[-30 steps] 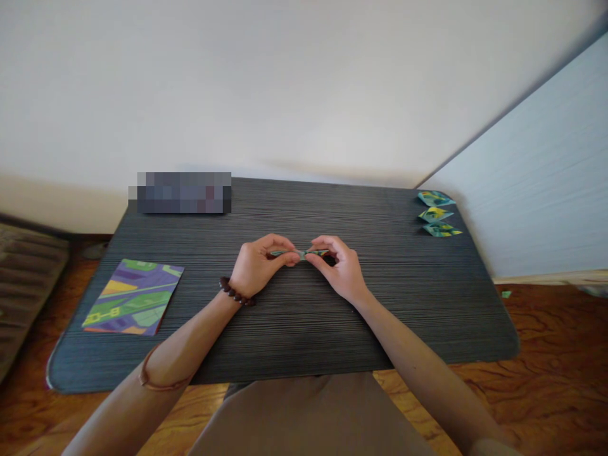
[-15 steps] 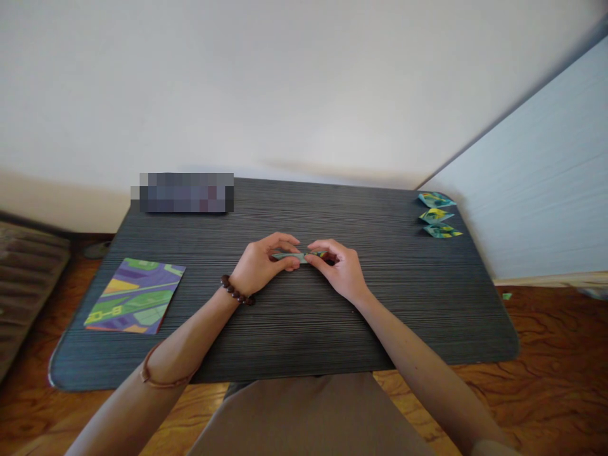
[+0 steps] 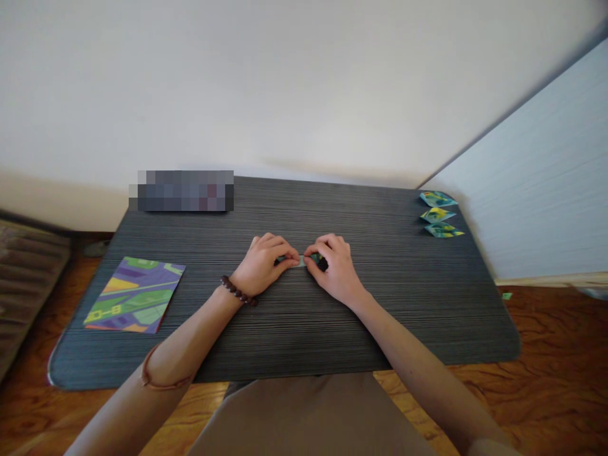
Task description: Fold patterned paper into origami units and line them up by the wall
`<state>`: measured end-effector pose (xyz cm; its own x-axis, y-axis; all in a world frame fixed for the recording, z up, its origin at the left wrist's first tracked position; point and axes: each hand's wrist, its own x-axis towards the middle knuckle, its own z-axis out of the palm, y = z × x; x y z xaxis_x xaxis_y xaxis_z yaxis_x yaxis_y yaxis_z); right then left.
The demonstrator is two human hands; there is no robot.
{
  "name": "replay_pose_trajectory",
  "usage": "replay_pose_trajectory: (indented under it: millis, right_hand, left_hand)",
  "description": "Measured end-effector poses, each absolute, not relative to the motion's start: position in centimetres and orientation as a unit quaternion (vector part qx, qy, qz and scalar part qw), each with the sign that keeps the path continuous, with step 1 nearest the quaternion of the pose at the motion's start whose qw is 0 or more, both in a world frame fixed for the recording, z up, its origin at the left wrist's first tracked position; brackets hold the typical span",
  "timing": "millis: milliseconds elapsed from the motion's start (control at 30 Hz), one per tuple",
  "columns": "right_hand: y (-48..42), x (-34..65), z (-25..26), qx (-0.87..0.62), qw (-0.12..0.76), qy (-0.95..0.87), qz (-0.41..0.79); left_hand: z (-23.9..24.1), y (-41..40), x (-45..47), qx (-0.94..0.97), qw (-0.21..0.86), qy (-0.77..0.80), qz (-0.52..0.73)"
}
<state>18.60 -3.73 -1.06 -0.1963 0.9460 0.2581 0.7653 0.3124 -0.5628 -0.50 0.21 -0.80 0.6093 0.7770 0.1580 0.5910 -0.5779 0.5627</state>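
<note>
Near the middle of the dark table, a small folded piece of patterned paper (image 3: 301, 261) lies between my hands, mostly covered by my fingers. My left hand (image 3: 266, 261) pinches its left part between thumb and fingertips; dark beads circle that wrist. On the other side, my right hand (image 3: 333, 266) pinches the right part the same way. A narrow pale green strip of the paper shows between the two sets of fingertips. Its exact folded shape is hidden.
Three folded paper pieces (image 3: 437, 215) in green, blue and yellow stand in a row at the table's far right. Colourful square paper (image 3: 135, 296) lies at the left. A pixelated box-like thing (image 3: 185, 191) sits at the back left of the table (image 3: 304, 335), against the wall.
Both hands have closed from a looser hold into tight pinches near the paper's middle. Less of the paper now shows. The other things on the table have stayed put.
</note>
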Motion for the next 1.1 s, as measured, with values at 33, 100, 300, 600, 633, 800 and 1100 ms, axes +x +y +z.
replay_pose_trajectory:
  millis: [33,100,300,600,633,800,1100]
  right_hand:
    - [-3.78,18.58,-1.03,-0.57,0.284,-0.757,0.148]
    - [-3.87,18.55,-0.99,-0.573,0.274,-0.759,0.14]
    - [-3.89,18.44,-1.09,-0.557,0.247,-0.777,0.157]
    - [-3.67,18.52,-0.96,-0.553,0.225,-0.783,0.174]
    - [-3.66,18.56,-0.92,-0.551,0.223,-0.784,0.178]
    - [-3.8,18.71,-0.67,-0.552,0.211,-0.789,0.169]
    - [-3.84,18.88,-0.85,-0.561,0.196,-0.789,0.153]
  left_hand:
    - [-0.79,0.19,-0.52,0.867,0.232,0.396,0.195]
    - [-0.77,0.17,-0.55,0.868,0.228,0.397,0.191]
    - [-0.8,0.13,-0.52,0.866,0.227,0.402,0.194]
    - [-0.65,0.34,-0.39,0.864,0.239,0.409,0.17]
    - [-0.69,0.4,-0.49,0.865,0.242,0.406,0.167]
    - [-0.55,0.61,-0.91,0.868,0.254,0.397,0.154]
    - [-0.03,0.49,-0.9,0.868,0.254,0.402,0.141]
